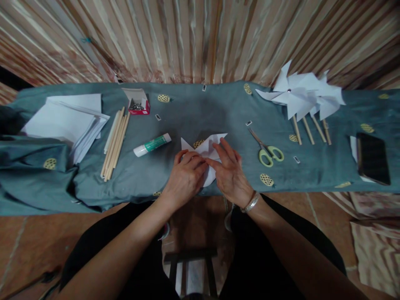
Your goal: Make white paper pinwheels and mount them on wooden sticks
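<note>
A white piece of paper [204,148] with pointed, folded corners lies on the cloth in front of me, partly covered by both hands. My left hand [187,177] has its fingers curled over the paper's left and middle part. From the other side, my right hand [230,175], with a bracelet at the wrist, presses the right part of the paper, its thumb meeting the left fingertips near the centre. Left of the hands lies a glue stick [153,145] with a green label. Scissors with green handles [267,151] rest to the right.
Wooden sticks [115,146], an open small red box [138,104] of metal pieces and white paper sheets [65,116] are on the left. Several paper pinwheels on sticks [296,93] lie at the back right. A phone [373,158] sits far right. A striped curtain [193,37] hangs behind.
</note>
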{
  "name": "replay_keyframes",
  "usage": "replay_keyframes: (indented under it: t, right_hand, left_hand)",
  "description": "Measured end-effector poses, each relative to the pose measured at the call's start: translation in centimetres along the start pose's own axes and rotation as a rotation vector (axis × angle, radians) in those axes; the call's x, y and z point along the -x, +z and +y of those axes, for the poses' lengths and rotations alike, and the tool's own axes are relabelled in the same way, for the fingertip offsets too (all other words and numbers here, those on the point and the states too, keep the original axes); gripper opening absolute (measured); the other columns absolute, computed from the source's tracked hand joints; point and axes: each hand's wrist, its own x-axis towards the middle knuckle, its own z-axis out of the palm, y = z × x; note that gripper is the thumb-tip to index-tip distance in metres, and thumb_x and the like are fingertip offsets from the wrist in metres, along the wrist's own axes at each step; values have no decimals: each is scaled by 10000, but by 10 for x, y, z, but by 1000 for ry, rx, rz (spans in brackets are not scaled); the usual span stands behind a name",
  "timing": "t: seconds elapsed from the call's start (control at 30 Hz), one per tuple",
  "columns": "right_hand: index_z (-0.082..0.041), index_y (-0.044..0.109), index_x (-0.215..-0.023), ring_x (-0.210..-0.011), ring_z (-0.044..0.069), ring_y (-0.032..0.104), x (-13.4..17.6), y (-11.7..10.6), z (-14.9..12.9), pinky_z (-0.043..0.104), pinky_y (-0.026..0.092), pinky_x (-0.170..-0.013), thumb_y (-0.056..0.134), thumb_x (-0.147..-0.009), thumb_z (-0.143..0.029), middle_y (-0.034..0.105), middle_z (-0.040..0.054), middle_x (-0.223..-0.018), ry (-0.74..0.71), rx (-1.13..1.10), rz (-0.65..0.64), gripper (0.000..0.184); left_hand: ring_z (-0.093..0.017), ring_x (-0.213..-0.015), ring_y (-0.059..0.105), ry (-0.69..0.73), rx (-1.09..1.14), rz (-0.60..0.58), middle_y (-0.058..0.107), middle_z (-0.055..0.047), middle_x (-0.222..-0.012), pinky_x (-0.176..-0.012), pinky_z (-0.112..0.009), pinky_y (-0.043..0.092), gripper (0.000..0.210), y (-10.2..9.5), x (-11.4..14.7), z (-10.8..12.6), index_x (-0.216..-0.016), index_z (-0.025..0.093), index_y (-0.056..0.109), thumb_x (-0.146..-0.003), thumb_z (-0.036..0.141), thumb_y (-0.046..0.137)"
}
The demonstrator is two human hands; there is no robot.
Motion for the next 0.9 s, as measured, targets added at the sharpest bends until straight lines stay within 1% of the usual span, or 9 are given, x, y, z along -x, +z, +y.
replay_keyframes:
  t: [0.13,0.23,0.4,0.53,0.67,0.8,0.9]
  right_hand:
    - [-247,581,-1223,-1444,301,249,5,-1,4,502,351,-1074,396,-912,-115,420,85,-1470,-14,17,45,385]
    - [-206,582,-1199,-1447,310,231,7,-2,6,516,341,-1068,373,-930,-113,395,124,-1481,-20,66,40,353]
    - [-192,600,-1146,-1446,313,223,7,-1,6,525,326,-1070,399,-914,-95,417,126,-1466,-33,82,11,322]
    - [-220,601,-1146,-1440,303,247,6,1,5,505,333,-1075,395,-901,-87,437,105,-1456,-33,75,15,346]
    - [-196,613,-1134,-1433,324,257,5,-2,5,518,354,-1058,396,-890,-75,429,130,-1452,-58,90,34,349]
    - [-172,565,-1234,-1450,319,225,9,-10,7,550,345,-1065,376,-879,-47,398,161,-1476,-52,31,26,422]
    - [-162,508,-1311,-1455,302,231,13,-15,10,563,327,-1089,370,-856,-34,395,167,-1485,-21,-38,57,493]
  left_hand:
    - [-257,-1033,571,8,-11,14,713,-87,-1008,-1000,-498,373,213,0,-1,0,-981,146,699,-917,197,502]
    - [-260,-1041,570,9,-19,26,713,-88,-1012,-998,-497,370,216,-1,0,1,-993,143,695,-922,201,499]
    - [-261,-1050,568,0,-21,11,713,-83,-1017,-997,-494,364,215,-2,0,2,-995,145,691,-923,196,496]
    - [-267,-1068,562,-8,-18,-4,715,-87,-1028,-997,-498,362,207,-2,0,2,-992,157,695,-914,198,508]
    - [-262,-1069,569,-14,13,13,719,-81,-1019,-1003,-498,362,208,-2,0,1,-999,159,696,-914,202,510]
    - [-253,-1078,567,-20,55,57,717,-77,-1042,-1009,-489,368,204,-6,-1,-2,-1012,173,693,-913,217,520]
    - [-250,-1087,562,-24,77,126,714,-78,-1041,-998,-477,383,197,-10,-1,-8,-1015,175,692,-907,229,536]
